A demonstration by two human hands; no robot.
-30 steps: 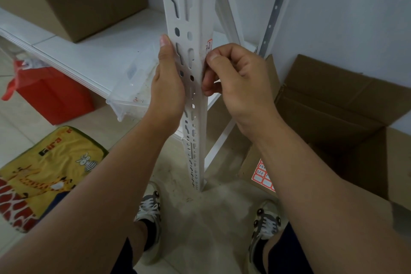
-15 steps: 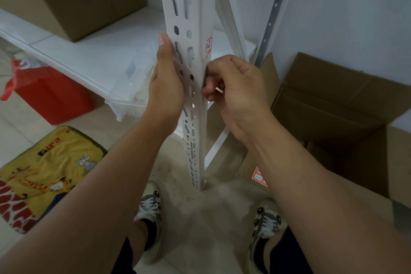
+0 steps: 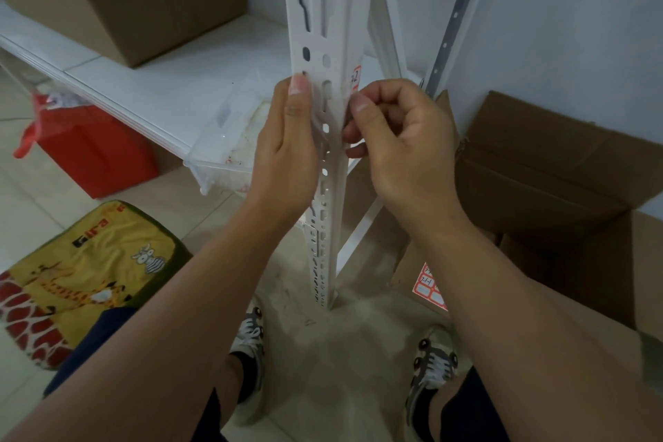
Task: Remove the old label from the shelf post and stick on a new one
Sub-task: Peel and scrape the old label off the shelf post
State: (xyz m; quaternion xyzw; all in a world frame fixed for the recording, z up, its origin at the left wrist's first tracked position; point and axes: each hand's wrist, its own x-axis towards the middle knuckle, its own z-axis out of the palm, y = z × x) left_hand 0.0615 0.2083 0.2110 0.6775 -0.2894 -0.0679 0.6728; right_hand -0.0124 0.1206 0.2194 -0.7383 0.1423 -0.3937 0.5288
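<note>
Grip check: left hand [image 3: 287,151] flat against the slotted face of the shelf post [image 3: 324,47], thumb up, fingers straight, bracing only, holding nothing. Right hand [image 3: 401,140] curled at the post's right edge, thumb and fingertips meeting just below the label [image 3: 356,80]; cannot tell whether something thin is pinched there or just the label's lower edge being picked at.

Label sits on the post's side face, red-bordered, handwritten mark, looks mostly stuck down. Cannot tell if old or new.

Progress estimate: early to mid. If old label, peel barely started; removal and new sticker both left. If new one, only press-down left. Leaning to the first, not certain.

Label sheet [image 3: 430,289] lies on the cardboard box flap [image 3: 538,262] at lower right, near the post foot, partly hidden by the right forearm.

Counts:
- hands: 2
- labels on post: 1
- label sheets: 1
- cardboard boxes: 2 (one on shelf [image 3: 143,0])
- shoes: 2
- clear plastic bin [image 3: 229,151]: 1
- red bag [image 3: 89,151]: 1
</note>
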